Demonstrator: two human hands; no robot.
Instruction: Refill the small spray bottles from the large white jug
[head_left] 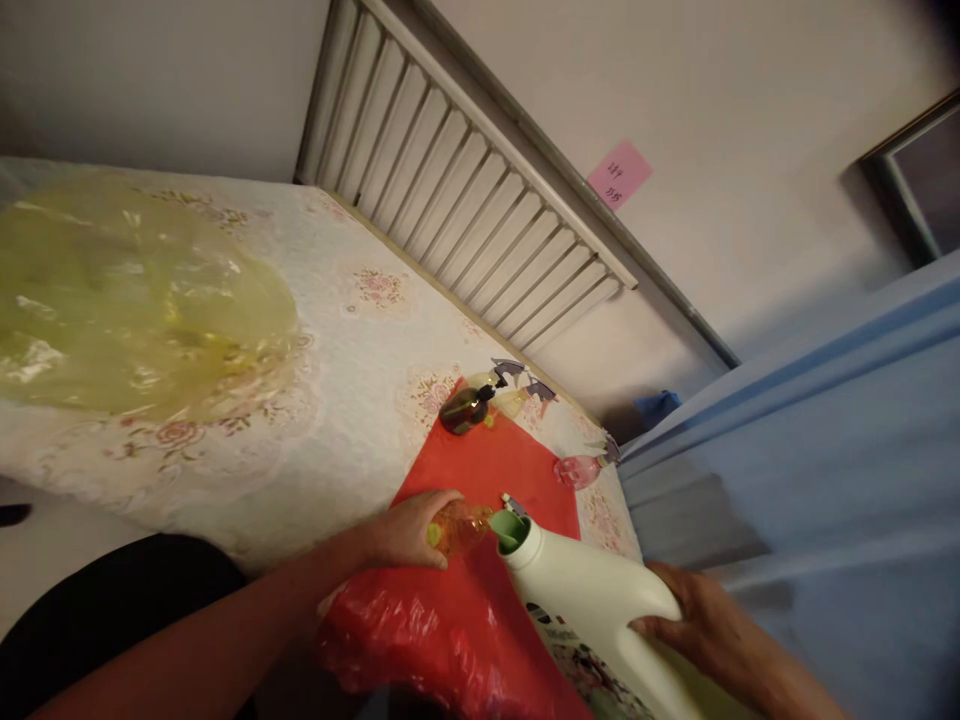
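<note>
My left hand [412, 532] is wrapped around the base of a small clear orange bottle [463, 526], which lies tilted with its neck toward the jug. My right hand [701, 620] grips the handle of a large pale-green detergent jug [592, 590] with a printed label. The jug is tipped, and its green spout [508, 530] meets or nearly meets the bottle's neck; I cannot tell if liquid is flowing. Under both lies a red plastic sheet [495, 465]. A small spray head [513, 503] sits just behind the spout, partly hidden.
A dark pump bottle [466, 408] stands at the sheet's far edge, near spray bottles with grey triggers [508, 368]. A pink spray bottle [577, 471] is at the right. A yellow plastic bag [142, 300] covers the left side. A radiator [465, 160] and a blue curtain [810, 450] border the table.
</note>
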